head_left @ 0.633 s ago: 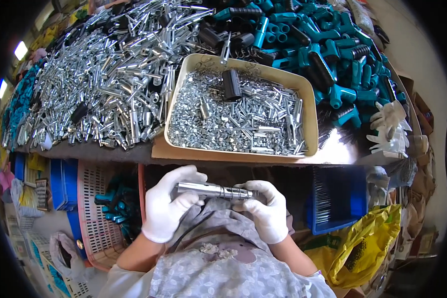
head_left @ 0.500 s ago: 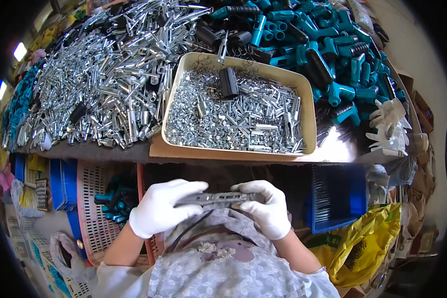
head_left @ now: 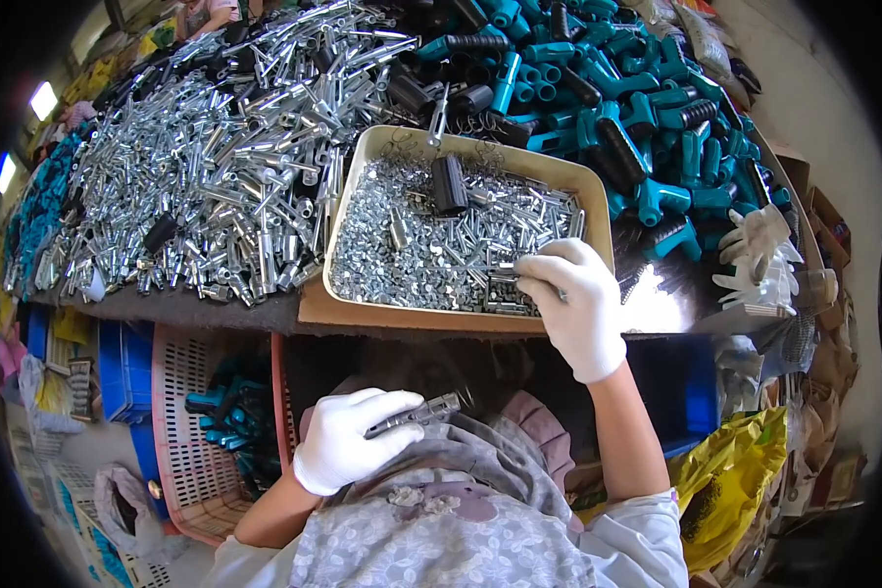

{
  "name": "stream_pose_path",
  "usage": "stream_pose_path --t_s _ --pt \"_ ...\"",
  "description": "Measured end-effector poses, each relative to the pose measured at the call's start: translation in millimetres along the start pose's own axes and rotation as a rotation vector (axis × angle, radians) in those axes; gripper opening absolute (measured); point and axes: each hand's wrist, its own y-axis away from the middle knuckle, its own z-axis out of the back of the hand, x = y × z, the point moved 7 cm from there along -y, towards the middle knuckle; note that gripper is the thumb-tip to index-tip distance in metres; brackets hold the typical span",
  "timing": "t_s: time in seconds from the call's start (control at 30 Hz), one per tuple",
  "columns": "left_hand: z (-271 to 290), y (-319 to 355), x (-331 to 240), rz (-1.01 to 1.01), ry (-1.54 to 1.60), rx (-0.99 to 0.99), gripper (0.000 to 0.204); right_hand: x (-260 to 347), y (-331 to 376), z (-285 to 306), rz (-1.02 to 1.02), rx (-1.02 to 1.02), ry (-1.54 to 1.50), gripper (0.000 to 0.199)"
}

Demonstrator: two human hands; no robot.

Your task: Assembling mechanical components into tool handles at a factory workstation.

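In my left hand (head_left: 355, 438), in a white glove, is a grey slotted metal part (head_left: 415, 416), gripped between thumb and fingers above my lap. Its free end points up and to the right. My right hand (head_left: 576, 302), also gloved in white, reaches over the front right of a cream tray (head_left: 335, 263). Its fingertips are pinched together among small shiny metal pieces (head_left: 431, 257); whether one of them is in the pinch I cannot make out. A black ribbed sleeve (head_left: 449, 185) lies on top of these pieces.
Silvery metal parts (head_left: 196, 176) are heaped left of the tray. Teal and black tool housings (head_left: 647, 127) pile up at the right, beside white gloves (head_left: 759, 257). Below the table edge stand a pink basket (head_left: 188, 431), a blue bin (head_left: 691, 387) and a yellow bag (head_left: 740, 485).
My right hand has let go of the slotted metal part and moved up and right into the tray. My left hand keeps hold of the part, slightly lower and tilted.
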Motion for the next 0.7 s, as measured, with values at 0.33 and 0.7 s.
stream_pose_path --t_s 0.33,0.7 --pt "-0.9 4.1 -1.0 0.041 0.063 0.018 0.032 -2.6 -20.3 -25.5 0.083 0.219 0.204 0.013" --pt "-6.8 13.2 36.2 0.315 0.286 0.055 0.042 50.0 77.8 -40.1 -0.607 0.405 -1.033 0.016"
